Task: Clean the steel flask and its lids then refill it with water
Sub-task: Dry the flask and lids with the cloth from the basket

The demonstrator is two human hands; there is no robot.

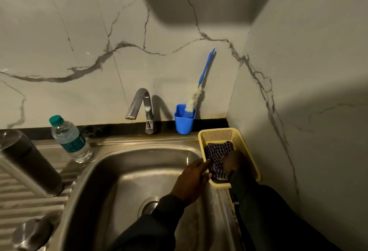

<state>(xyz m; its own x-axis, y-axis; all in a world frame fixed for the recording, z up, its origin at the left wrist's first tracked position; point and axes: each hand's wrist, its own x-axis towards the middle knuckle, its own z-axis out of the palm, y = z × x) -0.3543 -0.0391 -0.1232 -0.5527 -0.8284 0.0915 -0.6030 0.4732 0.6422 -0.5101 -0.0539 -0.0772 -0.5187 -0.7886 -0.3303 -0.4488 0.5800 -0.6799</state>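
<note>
Steel flask point(29, 163) stood inverted on drainboard left of sink point(123, 171); lid point(32, 232) lay nearer, same side. Right hand point(233, 162) gripped checked cloth point(218, 154) inside yellow basket point(245, 151). Left hand point(192, 181) pinched cloth edge at basket rim.

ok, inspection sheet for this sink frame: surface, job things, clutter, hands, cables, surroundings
Surface: steel sink, basin bare, tap not running.
Job's things: steel flask upright on the drainboard; steel lid near it; bottle brush in a blue cup; water bottle, capped.
Clutter: yellow basket holding a checked cloth.
Hands: left hand and right hand both on the cloth.
Cables: nothing seen.
Surroundings: marble-look walls.
</note>
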